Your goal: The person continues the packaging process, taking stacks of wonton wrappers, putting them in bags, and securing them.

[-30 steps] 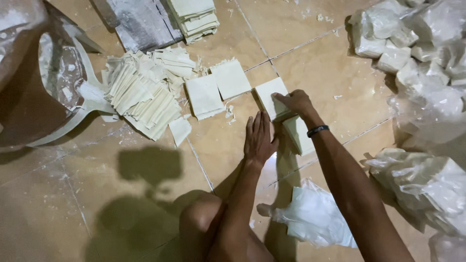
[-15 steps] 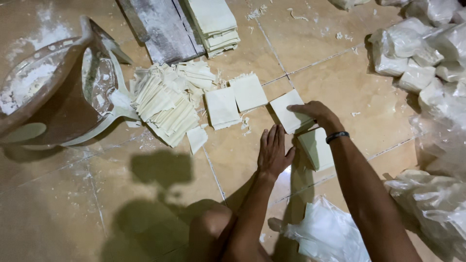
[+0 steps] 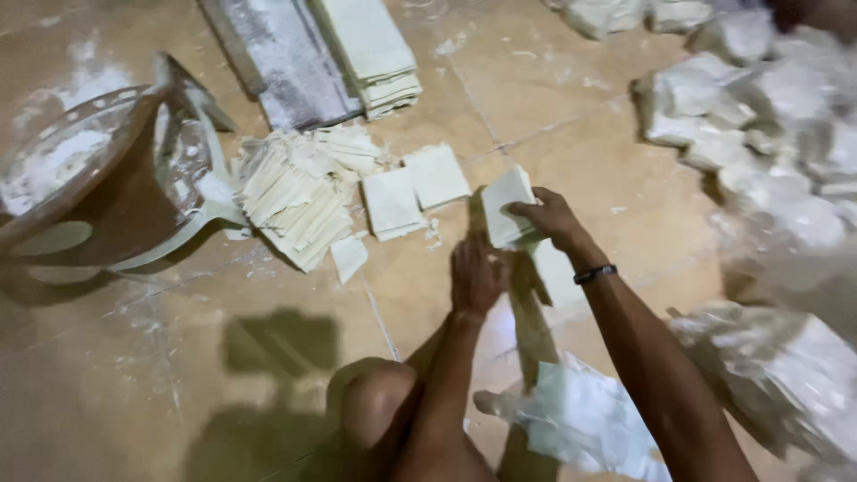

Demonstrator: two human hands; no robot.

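My right hand (image 3: 552, 218), with a dark band at the wrist, grips a square stack of thin pale sheets (image 3: 506, 207) and tilts it up off the tiled floor. A flatter pale stack (image 3: 558, 278) lies on the floor just below it. My left hand (image 3: 476, 277) rests palm down on the floor beside that stack, fingers together, holding nothing. Two more square stacks (image 3: 412, 189) lie to the left, and further left is a loose heap of cut strips (image 3: 299, 192).
A round plastic tub (image 3: 62, 183) dusted with white powder lies tipped at the left. A tall stack of sheets (image 3: 370, 49) and a grey board (image 3: 281, 62) lie at the top. Bagged white packs (image 3: 759, 116) pile up at the right, and a plastic bag (image 3: 580, 419) lies by my knee.
My right hand has lifted the square stack up on edge from the floor. The left hand stayed flat. The camera swung, so everything shifted right and down in view.
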